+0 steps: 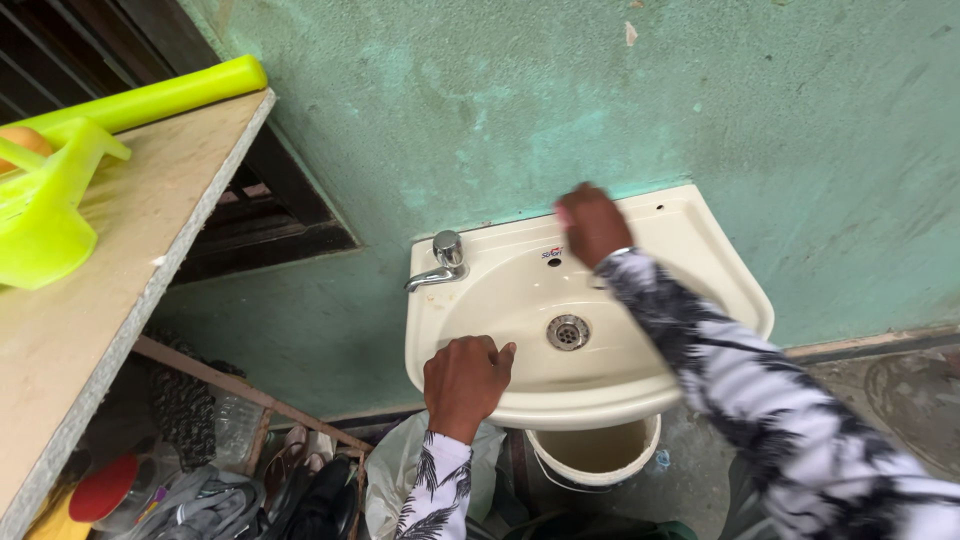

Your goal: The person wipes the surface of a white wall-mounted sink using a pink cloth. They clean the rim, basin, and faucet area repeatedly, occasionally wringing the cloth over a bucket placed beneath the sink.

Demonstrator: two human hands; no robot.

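A cream wall-mounted wash basin (720, 270) hangs on a green wall, with a chrome tap (442, 260) at its back left and a metal drain (568, 331) in the bowl. My left hand (466, 381) rests on the basin's front left rim, fingers curled, thumb over the edge. My right hand (591, 223) is closed at the back rim near the overflow hole; something small and pinkish shows at its knuckles, but I cannot tell what it is. Both arms wear black-and-white patterned sleeves.
A wooden shelf (120, 260) at the left carries a bright yellow-green plastic jug (45, 215) and a long yellow-green tube (160, 97). Under the basin stands a white bucket (596, 455). Sandals, bags and a red lid lie on the floor at lower left.
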